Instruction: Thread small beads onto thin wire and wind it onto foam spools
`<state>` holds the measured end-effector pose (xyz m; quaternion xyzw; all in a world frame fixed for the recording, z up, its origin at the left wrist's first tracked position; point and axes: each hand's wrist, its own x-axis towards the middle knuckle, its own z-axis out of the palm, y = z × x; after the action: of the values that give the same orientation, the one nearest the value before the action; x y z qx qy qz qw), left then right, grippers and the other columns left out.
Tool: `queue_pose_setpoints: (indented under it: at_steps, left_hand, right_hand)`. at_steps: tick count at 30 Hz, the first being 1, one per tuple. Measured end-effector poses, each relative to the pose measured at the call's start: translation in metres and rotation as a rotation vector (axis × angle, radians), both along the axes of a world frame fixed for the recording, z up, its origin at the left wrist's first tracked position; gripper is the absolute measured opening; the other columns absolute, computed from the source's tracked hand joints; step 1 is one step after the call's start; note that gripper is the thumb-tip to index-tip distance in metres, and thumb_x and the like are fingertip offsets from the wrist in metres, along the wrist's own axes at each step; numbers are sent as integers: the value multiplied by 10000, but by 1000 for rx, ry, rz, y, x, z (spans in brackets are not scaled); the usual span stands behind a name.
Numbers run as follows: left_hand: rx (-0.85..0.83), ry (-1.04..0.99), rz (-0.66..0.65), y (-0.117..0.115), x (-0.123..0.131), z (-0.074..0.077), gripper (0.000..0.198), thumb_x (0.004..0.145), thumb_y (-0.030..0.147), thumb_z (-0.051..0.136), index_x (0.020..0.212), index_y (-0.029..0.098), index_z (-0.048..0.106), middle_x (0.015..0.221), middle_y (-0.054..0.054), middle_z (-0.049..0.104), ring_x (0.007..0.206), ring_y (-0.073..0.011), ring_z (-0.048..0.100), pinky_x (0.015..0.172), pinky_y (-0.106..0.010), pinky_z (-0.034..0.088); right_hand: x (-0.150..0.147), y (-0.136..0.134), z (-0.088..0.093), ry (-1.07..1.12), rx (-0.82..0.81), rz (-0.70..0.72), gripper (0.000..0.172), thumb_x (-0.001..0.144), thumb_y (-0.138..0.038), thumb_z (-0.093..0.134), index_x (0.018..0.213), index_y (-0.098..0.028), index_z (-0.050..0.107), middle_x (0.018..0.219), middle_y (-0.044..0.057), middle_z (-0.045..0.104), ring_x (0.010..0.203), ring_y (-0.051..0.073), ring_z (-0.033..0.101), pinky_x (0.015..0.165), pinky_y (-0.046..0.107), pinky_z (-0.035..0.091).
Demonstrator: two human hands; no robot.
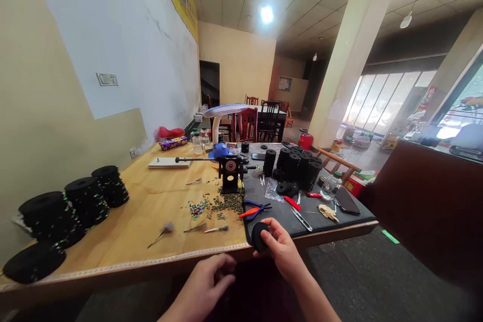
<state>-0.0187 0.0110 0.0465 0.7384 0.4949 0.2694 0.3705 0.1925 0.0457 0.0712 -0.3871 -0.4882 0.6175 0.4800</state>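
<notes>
at the table edge [132, 263], right hand [282, 250] grasps a black spool [258, 237]; left hand [206, 284] grip unclear

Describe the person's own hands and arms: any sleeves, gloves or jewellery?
Both the left hand and right hand are bare: no gloves, rings or watch show. The forearms are bare too, with no sleeve in view up to the frame's edge.
</notes>
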Motion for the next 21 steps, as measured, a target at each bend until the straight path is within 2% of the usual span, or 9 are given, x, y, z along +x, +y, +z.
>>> queue_pose_setpoints:
  at_steps: [1, 3, 6, 9, 13, 16, 18, 21]
  left_hand:
    - [32, -117, 17, -1, 4, 15, 273, 787, 259, 554, 1042, 180, 616, 970, -67, 660, 814, -176, 587, 748, -267, 434]
    - [69, -247, 27, -2, 11, 36, 462, 789, 293, 587, 1233, 194, 509, 1044, -80, 641, 795, -170, 586, 716, -270, 452]
    - [168, -334, 17, -3, 16, 50, 559, 755, 317, 652, 1280, 228, 483, 1198, -98, 581, 962, -214, 574, 812, -304, 453]
    - [208, -372, 47, -2, 18, 48, 512, 726, 324, 691, 1211, 232, 553, 1231, -93, 568, 1088, -256, 526, 923, -346, 415]
    - [144, -531, 64, 2, 16, 40, 511, 734, 339, 687, 1208, 214, 543, 1186, -103, 589, 1040, -251, 559, 921, -360, 438]
    - [105, -614, 81, 8, 11, 38, 508, 774, 337, 645, 1242, 196, 506, 1156, -116, 587, 1043, -247, 559, 906, -359, 459]
    - [132, -565, 100, 12, 8, 40, 497, 774, 328, 645, 1236, 195, 518, 1153, -112, 579, 1034, -237, 558, 901, -352, 464]
    - [161, -459, 122, 16, 2, 42, 475, 759, 322, 653, 1205, 194, 550, 1137, -102, 577, 991, -220, 565, 873, -341, 475]
  right_hand:
    - [-7, -5, 2, 42, -26, 31, 500, 723, -530, 628, 999, -174, 411, 762, -18, 513, 536, 47, 499, 498, 187, 457]
    - [-19, -14, 6, 95, -79, 88, 489, 741, -546, 603, 980, -165, 411, 674, -41, 472, 420, 15, 408, 388, 135, 350]
    - [-31, -22, 12, 165, -147, 123, 462, 750, -522, 611, 968, -157, 431, 624, -60, 399, 391, -24, 305, 355, 94, 217]
    - [-39, -28, 14, 238, -164, 121, 467, 734, -522, 629, 967, -161, 446, 641, -56, 386, 410, -32, 270, 362, 97, 179]
    - [-49, -33, 6, 171, -113, 103, 567, 739, -669, 506, 958, -151, 442, 586, -43, 432, 375, 3, 315, 354, 128, 205]
    - [-53, -39, -2, -32, -5, 80, 619, 757, -711, 424, 958, -126, 443, 561, -24, 482, 391, 22, 356, 382, 130, 233]
    - [-51, -44, -2, -215, 89, 77, 572, 784, -671, 431, 904, -113, 467, 525, -29, 462, 414, 21, 359, 422, 128, 252]
    - [-43, -51, 8, -483, 260, 56, 463, 861, -559, 402, 763, -113, 480, 511, -18, 463, 468, 20, 387, 503, 128, 286]
